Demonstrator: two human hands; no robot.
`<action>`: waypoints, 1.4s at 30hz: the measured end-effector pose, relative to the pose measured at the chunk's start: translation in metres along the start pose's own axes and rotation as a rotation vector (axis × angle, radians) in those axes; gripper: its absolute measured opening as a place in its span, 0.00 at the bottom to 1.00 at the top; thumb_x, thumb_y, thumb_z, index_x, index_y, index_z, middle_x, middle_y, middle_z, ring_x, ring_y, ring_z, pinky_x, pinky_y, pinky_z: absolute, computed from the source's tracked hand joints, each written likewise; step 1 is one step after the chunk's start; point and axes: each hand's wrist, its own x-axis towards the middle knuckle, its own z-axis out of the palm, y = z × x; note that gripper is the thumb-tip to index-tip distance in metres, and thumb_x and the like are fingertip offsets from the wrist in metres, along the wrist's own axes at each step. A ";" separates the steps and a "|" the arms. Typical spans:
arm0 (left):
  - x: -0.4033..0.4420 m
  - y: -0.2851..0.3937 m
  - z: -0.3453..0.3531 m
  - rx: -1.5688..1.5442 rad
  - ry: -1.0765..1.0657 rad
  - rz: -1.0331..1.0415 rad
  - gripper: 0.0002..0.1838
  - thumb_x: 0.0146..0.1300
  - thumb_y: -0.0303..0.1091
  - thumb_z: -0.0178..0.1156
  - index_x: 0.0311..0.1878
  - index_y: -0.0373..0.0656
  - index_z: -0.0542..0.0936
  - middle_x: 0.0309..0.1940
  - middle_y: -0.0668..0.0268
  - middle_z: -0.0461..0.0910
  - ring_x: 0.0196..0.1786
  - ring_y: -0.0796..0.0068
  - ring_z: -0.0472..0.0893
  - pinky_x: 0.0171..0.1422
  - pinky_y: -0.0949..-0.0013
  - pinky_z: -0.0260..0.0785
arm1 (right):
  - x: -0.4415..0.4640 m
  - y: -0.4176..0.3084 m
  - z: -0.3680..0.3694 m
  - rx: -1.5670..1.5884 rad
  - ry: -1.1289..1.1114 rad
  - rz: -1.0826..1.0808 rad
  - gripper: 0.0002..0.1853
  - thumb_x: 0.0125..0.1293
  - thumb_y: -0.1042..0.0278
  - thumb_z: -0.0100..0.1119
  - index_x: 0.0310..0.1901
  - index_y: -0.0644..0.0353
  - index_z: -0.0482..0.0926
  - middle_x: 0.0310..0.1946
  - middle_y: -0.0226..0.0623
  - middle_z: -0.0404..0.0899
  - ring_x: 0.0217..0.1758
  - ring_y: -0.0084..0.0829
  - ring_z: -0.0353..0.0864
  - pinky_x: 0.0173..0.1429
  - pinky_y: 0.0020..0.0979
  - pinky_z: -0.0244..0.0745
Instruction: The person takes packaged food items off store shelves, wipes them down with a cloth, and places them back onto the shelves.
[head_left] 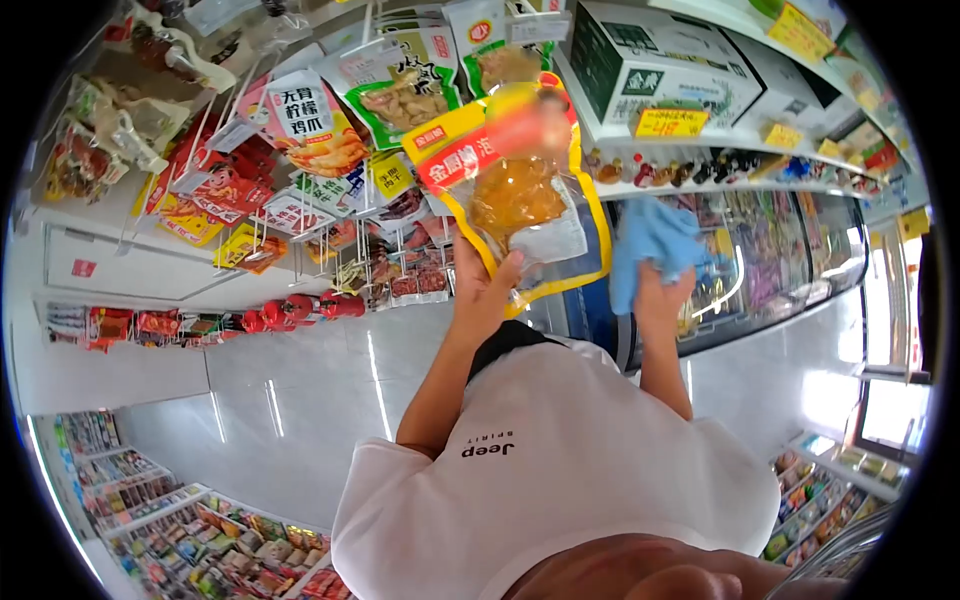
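Note:
My left hand (488, 285) holds a yellow-edged plastic food packet (520, 195) by its lower left side, with the thumb on the front and the fingers mostly behind it. An orange-brown item shows through the clear part of the packet. In my right hand (662, 298) is a crumpled light blue cloth (655, 240), which hangs beside a glass-topped case. The packet is tilted in front of hanging snack bags, among them a green one (405, 90) and a pink one (303, 120).
Hooks with snack packets (215, 180) fill the upper left. White-green cartons (660, 75) stand on a shelf at the upper right, above small bottles (665, 173). Below them lies the glass-topped case (765, 260). Stocked shelves (220, 540) stand at the lower left, across a grey tiled floor (300, 390).

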 end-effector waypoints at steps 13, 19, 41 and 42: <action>-0.050 0.023 -0.043 -0.344 0.086 -0.070 0.29 0.73 0.24 0.55 0.73 0.41 0.58 0.67 0.54 0.70 0.65 0.58 0.77 0.68 0.43 0.73 | -0.059 -0.049 0.071 -0.186 -0.258 -0.243 0.18 0.54 0.64 0.74 0.45 0.59 0.81 0.36 0.43 0.80 0.38 0.46 0.83 0.42 0.37 0.77; -0.063 0.041 -0.061 -0.572 0.000 -0.138 0.28 0.74 0.26 0.54 0.74 0.43 0.57 0.68 0.51 0.69 0.66 0.48 0.76 0.69 0.32 0.71 | -0.067 -0.076 0.090 -0.207 -0.112 -0.156 0.18 0.55 0.70 0.71 0.46 0.62 0.79 0.36 0.44 0.79 0.37 0.45 0.83 0.43 0.36 0.77; -0.098 0.018 -0.093 -0.150 -0.187 -0.095 0.28 0.72 0.24 0.57 0.72 0.34 0.61 0.68 0.57 0.69 0.68 0.68 0.72 0.74 0.61 0.63 | -0.056 -0.118 0.073 -0.360 -0.237 -0.331 0.23 0.49 0.72 0.71 0.50 0.63 0.83 0.35 0.43 0.77 0.36 0.43 0.80 0.40 0.36 0.76; -0.100 0.021 -0.093 -0.133 -0.193 -0.096 0.28 0.72 0.24 0.58 0.72 0.34 0.61 0.67 0.57 0.70 0.68 0.68 0.73 0.74 0.62 0.63 | -0.055 -0.116 0.072 -0.363 -0.235 -0.318 0.23 0.49 0.72 0.71 0.51 0.63 0.83 0.35 0.43 0.77 0.35 0.43 0.80 0.39 0.36 0.76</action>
